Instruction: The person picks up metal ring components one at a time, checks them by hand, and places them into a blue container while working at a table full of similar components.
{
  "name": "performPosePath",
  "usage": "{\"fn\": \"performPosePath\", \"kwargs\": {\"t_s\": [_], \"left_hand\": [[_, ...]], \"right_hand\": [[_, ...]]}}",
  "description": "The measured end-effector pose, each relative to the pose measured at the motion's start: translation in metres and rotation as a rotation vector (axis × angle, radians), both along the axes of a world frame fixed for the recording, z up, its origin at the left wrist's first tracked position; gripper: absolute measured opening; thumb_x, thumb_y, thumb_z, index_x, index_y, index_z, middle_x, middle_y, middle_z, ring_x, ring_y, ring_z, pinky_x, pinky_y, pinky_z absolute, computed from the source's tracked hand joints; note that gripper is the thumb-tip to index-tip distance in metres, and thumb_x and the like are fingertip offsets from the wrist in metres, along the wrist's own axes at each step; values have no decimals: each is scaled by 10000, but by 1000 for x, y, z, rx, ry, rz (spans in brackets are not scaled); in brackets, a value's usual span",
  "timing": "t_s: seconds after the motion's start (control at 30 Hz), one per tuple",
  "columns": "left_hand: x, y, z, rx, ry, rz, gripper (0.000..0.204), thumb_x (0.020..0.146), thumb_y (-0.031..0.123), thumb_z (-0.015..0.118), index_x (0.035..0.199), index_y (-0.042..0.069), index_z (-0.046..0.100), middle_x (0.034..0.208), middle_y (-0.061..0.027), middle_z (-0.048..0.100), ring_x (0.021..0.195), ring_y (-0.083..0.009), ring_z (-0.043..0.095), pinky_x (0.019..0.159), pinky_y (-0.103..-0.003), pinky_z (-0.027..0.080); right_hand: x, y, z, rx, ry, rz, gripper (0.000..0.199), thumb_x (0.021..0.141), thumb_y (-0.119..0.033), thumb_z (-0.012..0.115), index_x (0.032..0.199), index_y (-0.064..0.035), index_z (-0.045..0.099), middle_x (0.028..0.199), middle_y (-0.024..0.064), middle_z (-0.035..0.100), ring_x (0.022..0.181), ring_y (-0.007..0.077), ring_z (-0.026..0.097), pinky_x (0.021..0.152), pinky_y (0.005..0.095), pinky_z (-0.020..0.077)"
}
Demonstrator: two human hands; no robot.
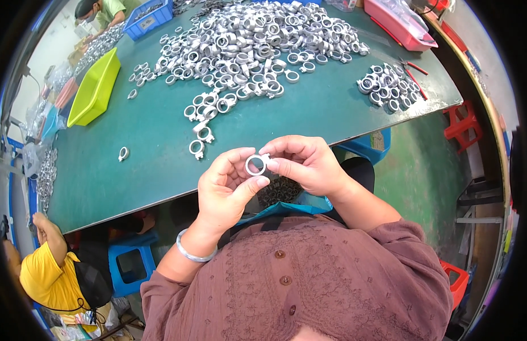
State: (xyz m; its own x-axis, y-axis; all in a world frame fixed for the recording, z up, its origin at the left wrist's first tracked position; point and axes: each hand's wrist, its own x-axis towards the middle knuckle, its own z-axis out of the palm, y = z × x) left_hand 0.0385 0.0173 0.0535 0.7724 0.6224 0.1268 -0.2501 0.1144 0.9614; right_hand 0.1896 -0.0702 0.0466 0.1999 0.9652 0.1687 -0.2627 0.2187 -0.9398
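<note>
Both hands meet on the near side of the large heap of grey metal rings [258,37], closed together around one ring [255,174]. Right hand [309,167] has thumb and index finger pinched at the ring's lug; left hand [224,184] curves around the opposite side, thumb along the near edge, fingers bent behind; exact left contact partly hidden. Ring is held face toward the viewer, bore open to view; its longer line, through the lug, runs up and rightward from the left hand into the right fingertips, so the lug end is nearer the right hand. Pose: wrists well apart, forearms converging from below, left thumb pointing right, right thumb pointing left. Of the loose rings trailing off the heap toward the wearer, the closest one [200,155] lies to the left of the heap's middle, nearer the left hand. Farther out on the green surface [309,116]: a lone ring [126,154] well to the near left of the heap; a yellow-green tray [93,94] left of the heap; a smaller ring pile [391,85] to its near right, with red-handled pliers [417,84] beside that pile.
</note>
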Motion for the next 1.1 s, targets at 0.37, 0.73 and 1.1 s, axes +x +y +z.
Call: {"fn": "performPosePath", "kwargs": {"t_s": [0.37, 0.73, 1.1], "left_hand": [[0, 2, -6, 61, -20, -11, 374, 740, -69, 608, 1086, -22, 476, 938, -64, 574, 848, -106, 558, 771, -234, 472], [-2, 6, -7, 305, 67, -6, 327, 778, -28, 576, 1088, -6, 470, 940, -80, 564, 823, -140, 575, 717, -252, 492], [11, -1, -3, -221, -18, -65, 191, 822, 18, 539, 996, 3, 462, 912, -108, 587, 792, -200, 616, 687, -289, 527]], "right_hand": [[0, 0, 2, 5, 13, 5, 177, 809, 7, 560, 984, 28, 572, 934, 61, 594, 845, 105, 561, 748, 226, 460], [6, 5, 2, 19, -65, -9, 170, 822, -46, 558, 975, 26, 578, 881, 53, 612, 818, 90, 559, 737, 240, 464], [35, 20, 16, -208, -40, 223, 200, 823, -104, 567, 987, 3, 605, 803, 28, 621, 692, 62, 547, 614, 199, 449]]}}
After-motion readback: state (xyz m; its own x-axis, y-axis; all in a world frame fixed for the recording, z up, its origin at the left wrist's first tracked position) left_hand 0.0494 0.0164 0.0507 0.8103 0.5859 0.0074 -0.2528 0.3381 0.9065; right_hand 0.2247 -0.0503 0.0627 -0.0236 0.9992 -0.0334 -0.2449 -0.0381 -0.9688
